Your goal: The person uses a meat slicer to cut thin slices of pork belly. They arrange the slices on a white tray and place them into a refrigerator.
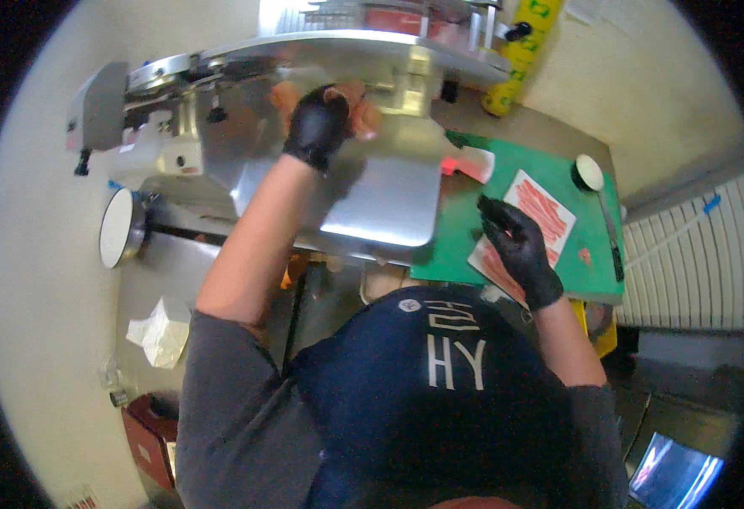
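My left hand (318, 127), in a black glove, reaches onto the metal meat slicer (378, 197). Blurred pinkish shapes (364, 118) show at its fingers; whether they are meat or reflections, and whether the hand grips anything, I cannot tell. Over the green cutting board (442, 248) hovers my right hand (519, 251), also black-gloved, fingers loosely curled and nothing visible in them. Just beyond it is a white tray (566, 237) with thin pink meat slices (538, 207). A second tray of slices (499, 270) lies partly hidden beneath that hand. A piece of meat (470, 163) sits by the slicer's edge.
A knife (612, 238) lies along the board's right side, near a small white-topped round container (588, 173) and a meat scrap (585, 256). A yellow tube (521, 60) stands behind. At left are a round white-faced part (117, 228) and a crumpled white item (160, 334).
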`<action>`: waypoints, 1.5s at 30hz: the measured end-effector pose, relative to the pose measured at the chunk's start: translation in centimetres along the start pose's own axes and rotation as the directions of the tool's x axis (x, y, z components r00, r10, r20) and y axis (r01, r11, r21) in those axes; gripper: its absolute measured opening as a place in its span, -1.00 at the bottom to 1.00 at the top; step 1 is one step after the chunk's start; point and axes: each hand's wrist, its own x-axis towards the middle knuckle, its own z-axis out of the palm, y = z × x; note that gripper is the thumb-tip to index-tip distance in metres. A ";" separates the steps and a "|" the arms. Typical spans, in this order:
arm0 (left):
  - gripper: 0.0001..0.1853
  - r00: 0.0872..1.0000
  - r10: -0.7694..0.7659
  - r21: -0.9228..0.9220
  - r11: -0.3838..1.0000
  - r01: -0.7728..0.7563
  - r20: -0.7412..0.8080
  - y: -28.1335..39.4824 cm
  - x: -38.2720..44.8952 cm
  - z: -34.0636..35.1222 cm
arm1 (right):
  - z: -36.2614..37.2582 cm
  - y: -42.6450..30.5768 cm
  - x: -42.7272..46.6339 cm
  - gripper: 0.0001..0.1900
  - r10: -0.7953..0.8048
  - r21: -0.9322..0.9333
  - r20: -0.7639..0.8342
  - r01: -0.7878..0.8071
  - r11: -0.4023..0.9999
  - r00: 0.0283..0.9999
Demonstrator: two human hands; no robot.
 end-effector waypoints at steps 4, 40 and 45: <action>-0.72 0.946 -0.173 -0.147 0.980 0.137 -0.274 -2.9 -0.5 10.2 | 1.0 -1.1 0.9 -0.35 -0.073 0.228 -0.073 0.088 0.970 0.995; -0.52 0.967 -0.251 0.831 0.544 0.115 0.031 -24.3 -2.0 25.3 | -11.5 17.7 -8.2 -0.78 0.177 -0.544 -0.096 -0.200 0.815 0.980; -0.49 0.937 -0.298 0.897 0.440 -0.036 0.183 -25.4 -0.3 25.5 | -11.9 16.5 -8.2 -0.77 0.113 -0.359 -0.248 -0.200 0.911 0.962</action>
